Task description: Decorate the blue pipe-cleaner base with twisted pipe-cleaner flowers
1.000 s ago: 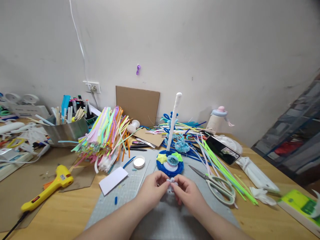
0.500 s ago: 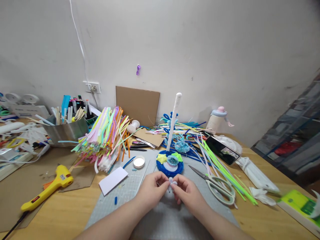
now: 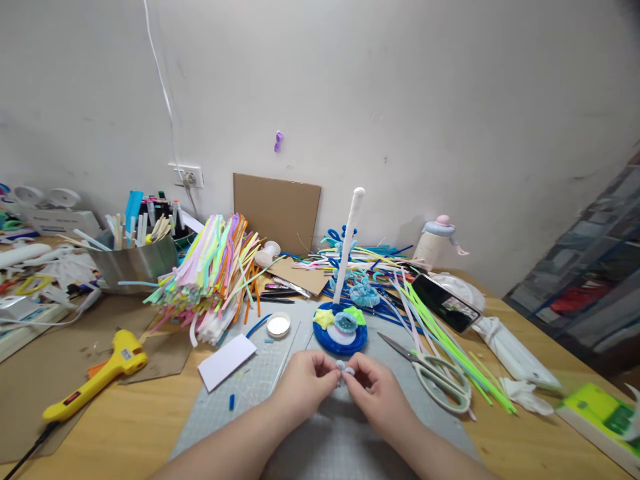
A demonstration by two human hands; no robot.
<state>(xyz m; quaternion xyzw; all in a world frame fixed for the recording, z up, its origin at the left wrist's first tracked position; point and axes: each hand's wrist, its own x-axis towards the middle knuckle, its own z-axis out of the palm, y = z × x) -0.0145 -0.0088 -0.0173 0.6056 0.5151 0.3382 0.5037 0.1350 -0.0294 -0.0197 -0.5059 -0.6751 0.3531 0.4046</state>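
Observation:
Between my fingertips is a small pale, fuzzy looped piece [image 3: 343,366], which looks like bent pipe cleaner. My left hand [image 3: 309,381] pinches it from the left, and my right hand [image 3: 376,387] pinches it from the right. The fingers hide much of it. Just beyond my hands stands a round blue fuzzy base [image 3: 340,345] with a white upright post [image 3: 349,243]. On the base sit a yellow star-like piece [image 3: 324,319], a green piece [image 3: 356,315] and a light-blue ring-shaped piece [image 3: 345,323]. Below everything lies a grey cutting mat [image 3: 260,417].
Scissors [image 3: 440,380] lie right of my hands. Leftward are a white card [image 3: 227,362], a small round dish [image 3: 278,325], a yellow glue gun [image 3: 100,377] and a bundle of coloured pipe cleaners [image 3: 210,273]. A phone [image 3: 445,302] and green strips [image 3: 460,347] lie at the right.
My fingertips have shifted slightly around the pale looped piece, and it shows at a somewhat different angle, a little lower. The other things stay in place.

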